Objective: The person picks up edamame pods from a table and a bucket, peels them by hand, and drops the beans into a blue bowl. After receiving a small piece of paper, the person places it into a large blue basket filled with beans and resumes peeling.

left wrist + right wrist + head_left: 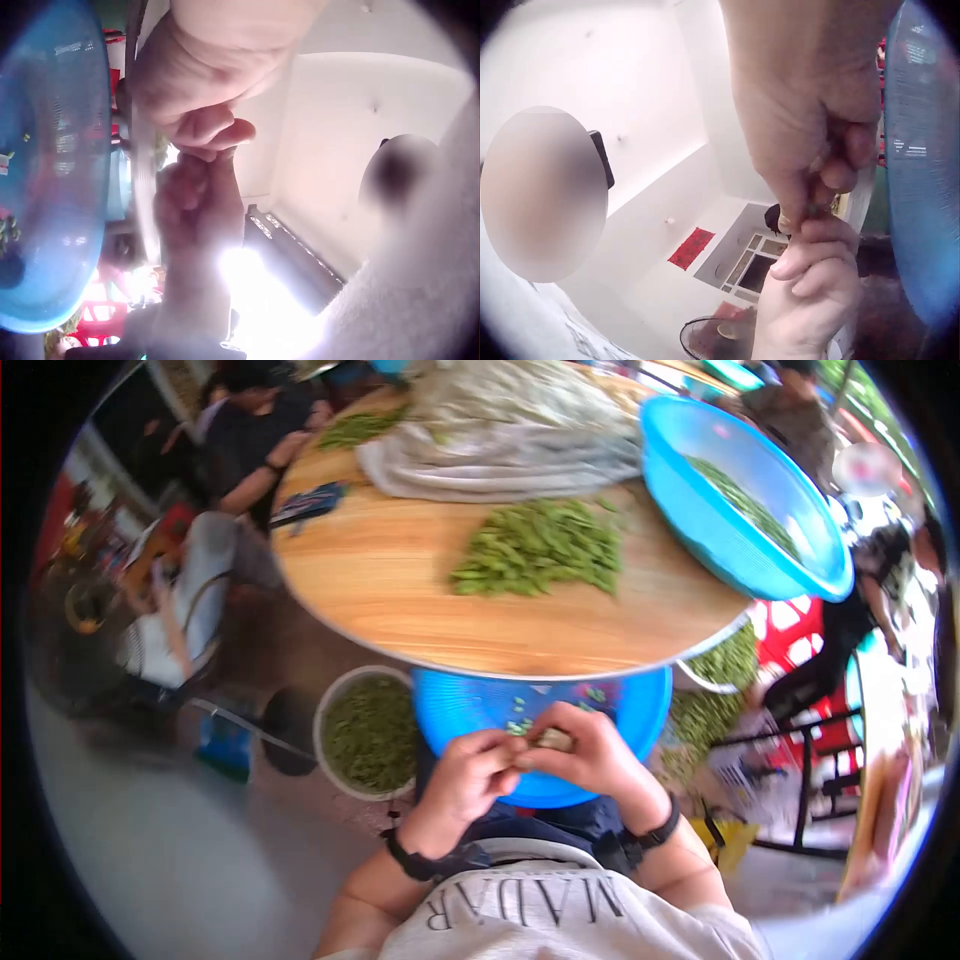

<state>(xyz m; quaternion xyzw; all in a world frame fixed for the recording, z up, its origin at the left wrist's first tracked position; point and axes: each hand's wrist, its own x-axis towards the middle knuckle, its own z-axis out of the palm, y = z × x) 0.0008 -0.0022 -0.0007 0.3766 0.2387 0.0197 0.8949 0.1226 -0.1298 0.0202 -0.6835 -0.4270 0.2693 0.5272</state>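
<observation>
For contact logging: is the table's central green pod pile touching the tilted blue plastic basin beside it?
Apart: the head view shows bare wooden tabletop between the pod pile and tilted basin.

Small pale-brown object (553,739), mostly hidden, held in the right hand (592,752) above a blue basin (440,710), where small green beans (516,727) lie scattered.

I can make out a black strap (405,858) just behind the left hand (465,780) and another strap (662,828) behind the right hand (588,748), each with a dark, chunky unit (468,855) inward of it. Farther back comes a pale grey, short-sleeved T-shirt (600,932), large dark capitals (520,898) across its chest; navy trousers (507,821) show between shirt and hands.
</observation>
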